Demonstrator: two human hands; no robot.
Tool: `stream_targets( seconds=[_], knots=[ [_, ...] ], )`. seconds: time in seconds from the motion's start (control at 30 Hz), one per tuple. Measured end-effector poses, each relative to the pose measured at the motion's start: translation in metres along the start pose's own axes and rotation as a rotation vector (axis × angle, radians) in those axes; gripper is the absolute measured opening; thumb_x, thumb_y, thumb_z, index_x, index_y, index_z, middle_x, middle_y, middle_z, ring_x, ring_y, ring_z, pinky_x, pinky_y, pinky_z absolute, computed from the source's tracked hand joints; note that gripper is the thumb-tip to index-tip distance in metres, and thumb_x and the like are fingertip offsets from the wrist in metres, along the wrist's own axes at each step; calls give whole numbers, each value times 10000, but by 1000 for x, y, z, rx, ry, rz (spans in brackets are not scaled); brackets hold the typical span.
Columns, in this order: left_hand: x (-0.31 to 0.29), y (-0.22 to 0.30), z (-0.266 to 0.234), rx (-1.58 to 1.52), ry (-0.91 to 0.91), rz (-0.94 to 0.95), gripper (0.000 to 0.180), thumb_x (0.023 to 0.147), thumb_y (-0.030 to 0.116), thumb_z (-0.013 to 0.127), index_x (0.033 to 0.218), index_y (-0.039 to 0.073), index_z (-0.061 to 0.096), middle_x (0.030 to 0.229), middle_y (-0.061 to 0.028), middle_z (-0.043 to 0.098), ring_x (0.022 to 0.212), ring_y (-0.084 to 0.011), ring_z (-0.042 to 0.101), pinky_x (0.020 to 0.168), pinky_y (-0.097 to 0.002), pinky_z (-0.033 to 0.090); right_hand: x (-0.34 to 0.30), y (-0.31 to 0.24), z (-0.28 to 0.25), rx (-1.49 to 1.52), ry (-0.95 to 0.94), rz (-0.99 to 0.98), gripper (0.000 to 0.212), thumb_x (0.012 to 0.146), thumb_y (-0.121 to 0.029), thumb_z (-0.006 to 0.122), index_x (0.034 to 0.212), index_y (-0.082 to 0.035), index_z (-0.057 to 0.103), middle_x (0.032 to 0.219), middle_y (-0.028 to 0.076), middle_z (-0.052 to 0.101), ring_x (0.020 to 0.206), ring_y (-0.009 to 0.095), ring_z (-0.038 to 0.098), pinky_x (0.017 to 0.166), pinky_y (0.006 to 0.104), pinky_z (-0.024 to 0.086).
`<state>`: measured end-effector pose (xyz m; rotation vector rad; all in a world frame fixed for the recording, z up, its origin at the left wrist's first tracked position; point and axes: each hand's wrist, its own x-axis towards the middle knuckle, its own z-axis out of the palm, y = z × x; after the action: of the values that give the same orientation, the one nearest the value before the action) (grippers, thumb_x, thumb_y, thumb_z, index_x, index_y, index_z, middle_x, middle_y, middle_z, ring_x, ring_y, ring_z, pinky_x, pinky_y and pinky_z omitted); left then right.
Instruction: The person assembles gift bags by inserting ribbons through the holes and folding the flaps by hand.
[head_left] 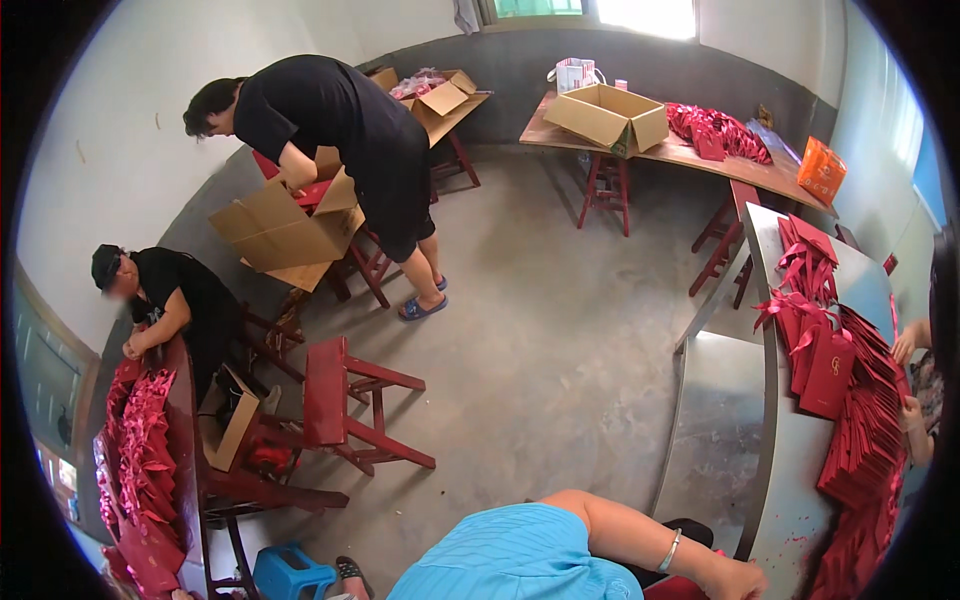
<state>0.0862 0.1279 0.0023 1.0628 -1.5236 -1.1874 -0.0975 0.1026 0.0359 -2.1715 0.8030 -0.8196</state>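
My left hand (738, 579) is at the lower edge, at the end of a bent arm with a blue sleeve and a bracelet (671, 551). Its fingers are curled closed; the lower edge of the picture cuts off whatever they may hold. A strip of red material (685, 590) shows beneath the forearm. Close by stands a metal-topped table (790, 490) bearing tight rows of red paper gift bags (858, 450) with pink ribbons. One bag (828, 372) lies flat with a gold emblem facing up. My right hand is out of sight.
Across the metal table, another person's hands (908, 341) touch the bags. A standing person (330, 130) bends over a cardboard box (290, 232). At left, a seated person (170, 300) works beside ribboned bags (140, 440). A red stool (327, 390) and a blue stool (290, 572) stand on the floor.
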Motion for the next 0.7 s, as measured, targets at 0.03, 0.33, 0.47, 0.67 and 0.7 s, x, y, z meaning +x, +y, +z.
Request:
stream_targets(
  seconds=[0.03, 0.33, 0.47, 0.67, 0.7],
  knots=[
    [-2, 0, 1, -5, 0, -2, 359, 634, 164, 769, 928, -6, 653, 875, -174, 681, 814, -265, 628, 713, -378, 492, 13, 19, 6, -10, 4, 1, 56, 895, -15, 601, 928, 30, 595, 904, 92, 596, 784, 169, 540, 717, 267, 462],
    [-22, 18, 1, 17, 72, 6, 353, 654, 123, 732, 973, -1, 641, 885, -165, 662, 824, -273, 618, 707, -386, 487, -1, -3, -6, 49, -132, -69, 127, 949, -101, 579, 1042, -16, 565, 989, 90, 590, 927, 171, 556, 854, 296, 448],
    [-21, 16, 15, 58, 95, 39, 337, 677, 113, 700, 990, 12, 629, 891, -171, 654, 847, -301, 619, 713, -405, 486, -7, 4, -17, 20, -158, -102, 149, 973, -116, 542, 1078, -10, 544, 1027, 98, 581, 947, 178, 555, 870, 302, 447],
    [-15, 20, 34, 66, 180, 159, 305, 645, 115, 752, 841, -3, 550, 787, -161, 645, 765, -295, 648, 650, -366, 490, -20, 12, -23, 74, -103, -128, 205, 980, -167, 547, 1110, -9, 543, 1023, 102, 583, 906, 175, 550, 838, 298, 455],
    [-21, 38, 31, 151, 135, 86, 297, 671, 117, 716, 914, 10, 583, 847, -175, 647, 814, -314, 634, 684, -395, 488, -22, 15, -24, 62, -88, -141, 224, 979, -189, 554, 1115, -10, 548, 1018, 100, 587, 868, 167, 548, 805, 289, 462]
  ],
)
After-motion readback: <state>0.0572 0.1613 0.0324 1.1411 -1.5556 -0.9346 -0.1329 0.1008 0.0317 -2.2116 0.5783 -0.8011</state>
